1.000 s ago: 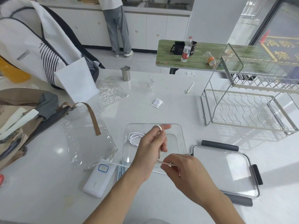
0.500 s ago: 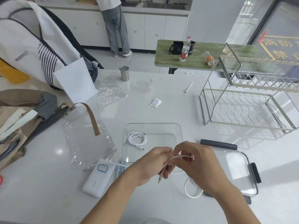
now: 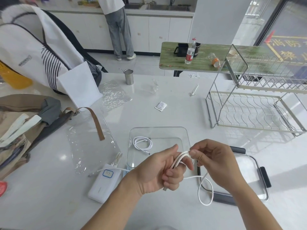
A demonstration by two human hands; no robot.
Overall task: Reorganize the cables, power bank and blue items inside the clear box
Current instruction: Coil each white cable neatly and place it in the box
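The white surface (image 3: 157, 100) holds the clear box (image 3: 186, 138) near the middle. One coiled cable (image 3: 142, 144) already lies inside it, at its 9 o'clock side. The lid (image 3: 252, 176) sits at the box's 3 o'clock. The power bank (image 3: 103, 185) lies outside, at the box's 7 o'clock.

The left hand (image 3: 156, 173) has its grip curled round loops of a white cable (image 3: 180, 158). The right hand (image 3: 214, 165) pinches the same cable at the top. A loose loop hangs down low.

That loose end could catch on the lid and tug it. The loops could slip off the fingers and come undone.
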